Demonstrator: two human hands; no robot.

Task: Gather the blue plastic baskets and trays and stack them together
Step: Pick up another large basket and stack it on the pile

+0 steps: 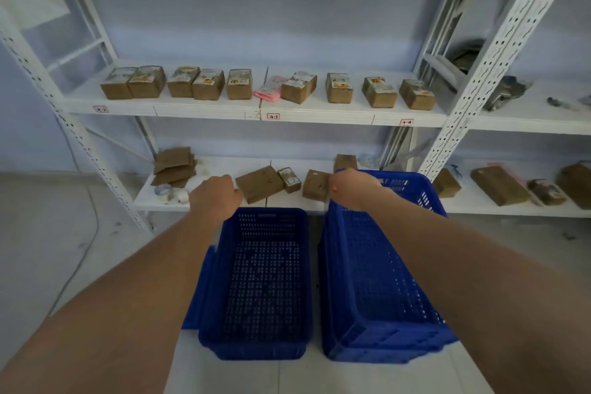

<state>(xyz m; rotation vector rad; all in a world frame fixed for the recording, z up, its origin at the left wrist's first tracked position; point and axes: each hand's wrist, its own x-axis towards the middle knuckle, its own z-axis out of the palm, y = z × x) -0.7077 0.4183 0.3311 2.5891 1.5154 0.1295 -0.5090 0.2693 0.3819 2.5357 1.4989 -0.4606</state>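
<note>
Blue left basket (pixel 259 285), right basket (pixel 377 281) tilted, hands (pixel 215 193) gripping far rims

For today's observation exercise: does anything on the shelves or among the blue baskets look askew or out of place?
Yes. On the upper shelf of brown boxes, a pink packet lies flat among them, and the box beside it sits skewed. Below, the right blue basket is tilted, its far end lifted by the right hand.
</note>
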